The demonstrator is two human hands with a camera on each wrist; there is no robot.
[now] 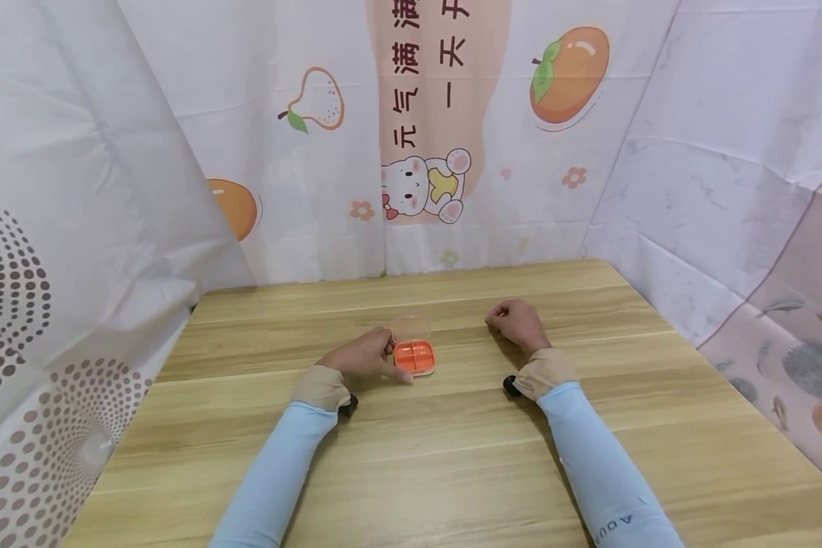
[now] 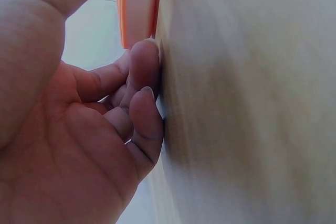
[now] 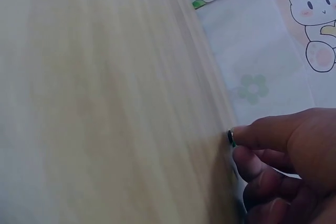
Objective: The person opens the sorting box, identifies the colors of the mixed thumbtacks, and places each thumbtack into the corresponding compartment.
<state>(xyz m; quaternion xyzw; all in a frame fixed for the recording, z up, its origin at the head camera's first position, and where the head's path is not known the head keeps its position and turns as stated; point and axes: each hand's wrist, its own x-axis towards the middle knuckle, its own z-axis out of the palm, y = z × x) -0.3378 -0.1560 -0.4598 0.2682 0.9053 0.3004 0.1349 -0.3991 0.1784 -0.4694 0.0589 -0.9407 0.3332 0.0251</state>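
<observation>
A small orange pill box with four compartments lies on the table, its clear lid raised at the far side. My left hand holds the box from its left, thumb along the near edge and fingers by the lid hinge. In the left wrist view the box's side shows above the curled fingers, which touch the table. To the right of the box, my right hand pinches a tiny dark green piece between thumb and forefinger, low over the table. Its kind is too small to tell.
The wood-grain table stretches around both arms. A printed white curtain hangs along its far edge, with more curtains at the left and right. Dark wrist devices sit by both cuffs.
</observation>
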